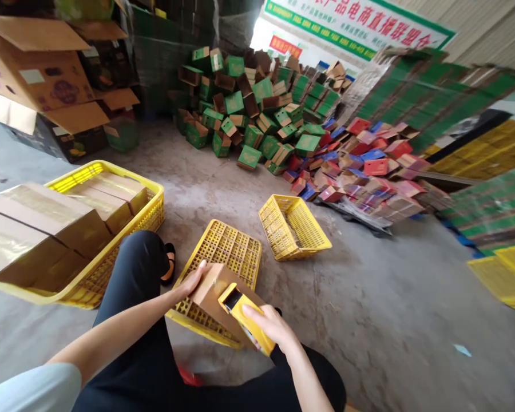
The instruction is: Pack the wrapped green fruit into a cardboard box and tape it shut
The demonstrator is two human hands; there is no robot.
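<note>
A small brown cardboard box [211,290] rests tilted on an upturned yellow plastic crate [229,243] in front of my knees. My left hand [192,284] grips the box at its left end, part of the fingers hidden behind it. In my right hand [269,325] is a yellow hand-held tool that looks like a tape dispenser [245,316], its front end against the top of the box. The fingers of that hand wrap round its body, with the thumb on top.
On my left, a large yellow crate [158,197] holds several taped cartons [43,212]. Another yellow crate [300,229] stands ahead. Behind lie heaps of green boxes [249,155] and red and blue boxes [375,167]. Open cartons [60,74] are stacked at the far left.
</note>
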